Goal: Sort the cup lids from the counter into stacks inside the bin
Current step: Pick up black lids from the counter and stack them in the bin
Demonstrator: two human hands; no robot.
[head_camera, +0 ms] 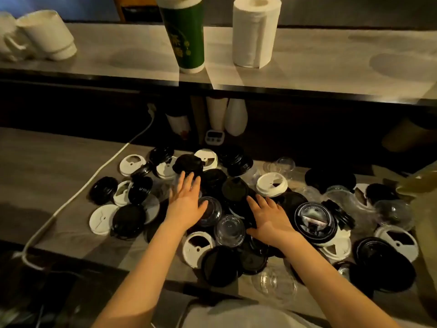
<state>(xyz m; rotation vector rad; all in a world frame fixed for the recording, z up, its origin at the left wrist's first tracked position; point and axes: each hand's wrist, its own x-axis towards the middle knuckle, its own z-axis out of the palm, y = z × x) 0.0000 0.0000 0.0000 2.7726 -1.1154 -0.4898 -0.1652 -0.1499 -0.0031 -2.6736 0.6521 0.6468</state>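
Note:
Several cup lids lie in a loose heap on the lower counter (59, 185): black lids (128, 221), white lids (272, 184) and clear lids (230, 230). My left hand (186, 202) is spread flat, fingers straight, over the middle of the heap, its fingertips near a black domed lid (188, 163). My right hand (269, 216) also lies flat with straight fingers on dark lids just to the right of it. Neither hand holds a lid. No bin is plainly in view.
A white cable (94, 181) runs across the counter's left part. On the upper shelf (331, 67) stand a tall green cup (186, 36), a paper towel roll (254, 31) and white cups (45, 34). A small timer (214, 137) and cup stacks stand behind the heap.

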